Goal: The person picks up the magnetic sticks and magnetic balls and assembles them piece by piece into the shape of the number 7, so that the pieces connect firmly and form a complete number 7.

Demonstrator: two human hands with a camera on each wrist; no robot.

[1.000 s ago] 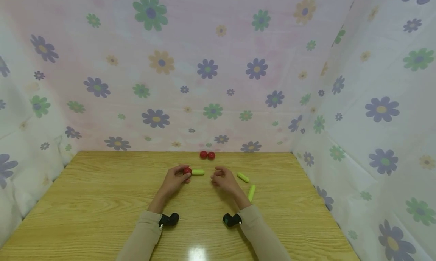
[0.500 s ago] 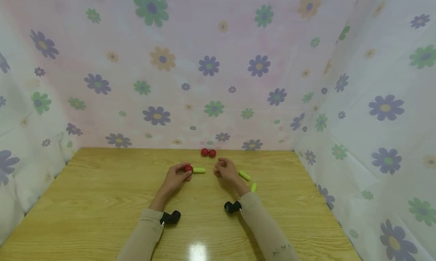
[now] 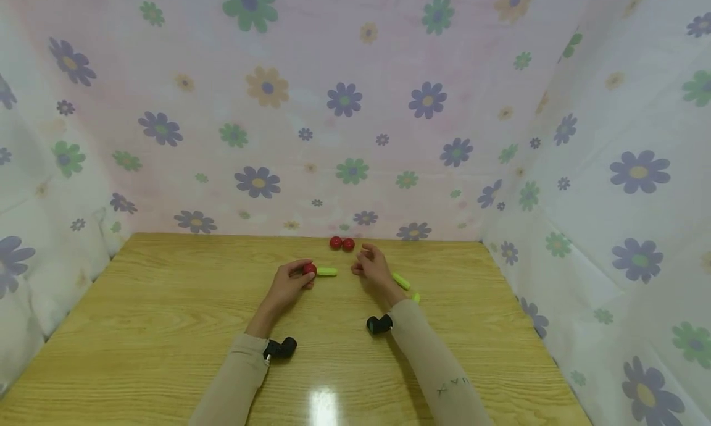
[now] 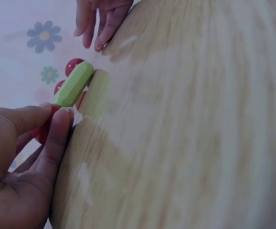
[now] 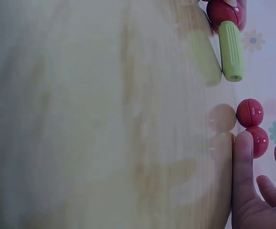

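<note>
My left hand [image 3: 287, 285] pinches a glossy red ball [image 3: 310, 270] between thumb and fingers, low over the wooden table. From that ball a light green ridged stick [image 3: 328, 271] sticks out to the right; in the right wrist view the stick [image 5: 231, 52] meets the ball end to end. My right hand [image 3: 374, 270] holds nothing, its fingers loosely bent near the table. Just beyond it sit two more red balls [image 3: 336, 243] side by side; in the right wrist view a fingertip overlaps the nearer ball [image 5: 260, 142].
Beside my right hand lies a second green stick [image 3: 402, 281]. A third green stick [image 3: 416, 297] is partly hidden by the right forearm. Flower-printed cloth [image 3: 294, 123] stands along the table's back edge and both sides. The table [image 3: 183, 290] has a wood grain.
My right hand has moved forward, toward the two red balls, and its forearm now covers more of the third stick. The left hand keeps its hold. The head view has tilted slightly.
</note>
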